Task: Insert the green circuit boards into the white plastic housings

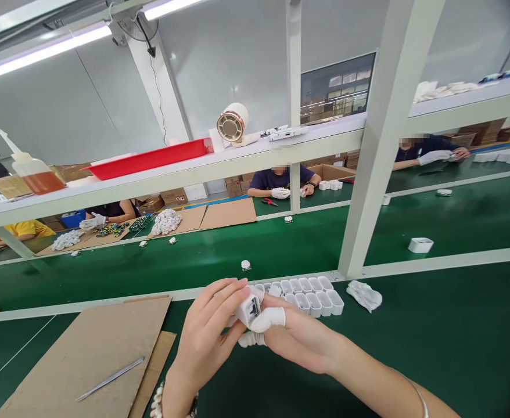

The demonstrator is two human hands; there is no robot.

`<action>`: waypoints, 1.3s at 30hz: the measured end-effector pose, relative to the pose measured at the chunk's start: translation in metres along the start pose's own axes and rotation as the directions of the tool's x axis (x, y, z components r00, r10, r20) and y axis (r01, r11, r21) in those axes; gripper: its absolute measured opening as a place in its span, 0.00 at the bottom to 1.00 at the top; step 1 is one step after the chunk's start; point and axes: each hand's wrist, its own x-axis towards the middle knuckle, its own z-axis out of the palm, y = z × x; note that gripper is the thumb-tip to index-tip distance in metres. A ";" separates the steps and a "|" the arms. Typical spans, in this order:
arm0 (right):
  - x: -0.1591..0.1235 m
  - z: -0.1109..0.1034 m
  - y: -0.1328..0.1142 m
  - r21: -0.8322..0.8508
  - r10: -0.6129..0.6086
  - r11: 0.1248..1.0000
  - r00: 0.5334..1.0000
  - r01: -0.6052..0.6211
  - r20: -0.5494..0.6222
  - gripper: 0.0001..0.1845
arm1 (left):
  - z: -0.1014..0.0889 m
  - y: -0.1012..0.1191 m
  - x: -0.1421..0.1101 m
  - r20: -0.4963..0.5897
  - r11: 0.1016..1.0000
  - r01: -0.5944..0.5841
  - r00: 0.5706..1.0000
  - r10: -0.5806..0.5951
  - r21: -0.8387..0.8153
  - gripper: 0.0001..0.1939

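A small white plastic housing (247, 310) with a dark opening in its side is held between my two hands above the green bench. My left hand (209, 328) is closed over it from the left, fingers along its top. My right hand (287, 328), with white finger cots on some fingers, grips it from the right and below. Just behind my hands, rows of white open cups (311, 299) stand close together, partly hidden by my right hand. A crumpled white glove (365, 296) lies to their right.
Tweezers (110, 379) lie on cardboard (81, 348) at the left. Beyond a rail runs a green belt (211, 255) carrying small white parts (245, 265). A post (381, 139) and a shelf with a red tray (150, 159) stand ahead. Across the belt, several people work, one a person in dark clothing (261, 181).
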 end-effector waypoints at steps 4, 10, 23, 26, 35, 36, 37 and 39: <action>-0.004 -0.003 -0.008 -0.203 -0.031 0.979 0.995 0.013 -0.090 0.28 | -0.002 0.004 0.002 0.048 0.964 0.200 0.980 -0.195 -0.177 0.22; -0.012 -0.017 -0.019 -0.684 -0.271 0.709 0.962 0.169 -0.043 0.30 | -0.009 0.000 -0.012 0.303 0.807 0.478 0.871 -0.386 -0.347 0.25; -0.011 -0.022 -0.021 -0.825 -0.423 0.403 0.880 0.396 0.216 0.18 | -0.006 -0.004 -0.005 0.678 0.037 0.691 0.717 -0.164 -0.722 0.22; -0.009 -0.024 -0.018 -0.839 -0.483 0.280 0.824 0.466 0.296 0.13 | -0.002 -0.004 -0.009 0.687 -0.023 0.692 0.712 -0.150 -0.722 0.22; -0.005 -0.024 -0.014 -0.846 -0.499 0.232 0.806 0.479 0.319 0.19 | 0.004 -0.004 -0.013 0.727 -0.068 0.726 0.672 -0.144 -0.684 0.22; -0.005 -0.025 -0.015 -0.843 -0.487 0.265 0.820 0.467 0.301 0.19 | 0.004 -0.004 -0.012 0.732 -0.062 0.732 0.668 -0.132 -0.679 0.22; -0.005 -0.026 -0.016 -0.839 -0.470 0.298 0.835 0.455 0.286 0.20 | 0.003 -0.005 -0.011 0.735 -0.054 0.735 0.667 -0.121 -0.676 0.23; -0.006 -0.028 -0.019 -0.833 -0.430 0.351 0.864 0.428 0.263 0.20 | 0.001 -0.005 -0.009 0.728 -0.041 0.730 0.675 -0.118 -0.683 0.24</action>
